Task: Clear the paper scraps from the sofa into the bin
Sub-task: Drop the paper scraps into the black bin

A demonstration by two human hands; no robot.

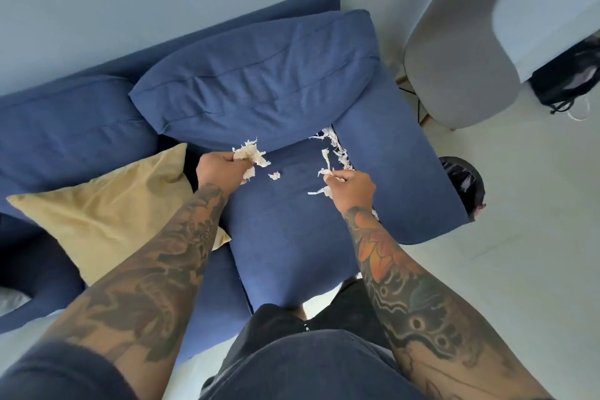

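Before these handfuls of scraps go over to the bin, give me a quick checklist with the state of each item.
1. Left hand grips its wad of paper: ok.
2. Right hand grips its strips: ok.
3. Seat cleared: not ok, a small scrap lies between the hands.
4. Gap beside the armrest cleared: not ok, shreds remain.
5. Bin in place beyond the armrest, black liner: ok.
6. Room in the bin: cannot tell.

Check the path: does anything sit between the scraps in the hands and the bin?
Yes. The sofa armrest stands between the seat and the black-lined bin on the floor beyond it. Both the left hand and right hand must lift their scraps over it.
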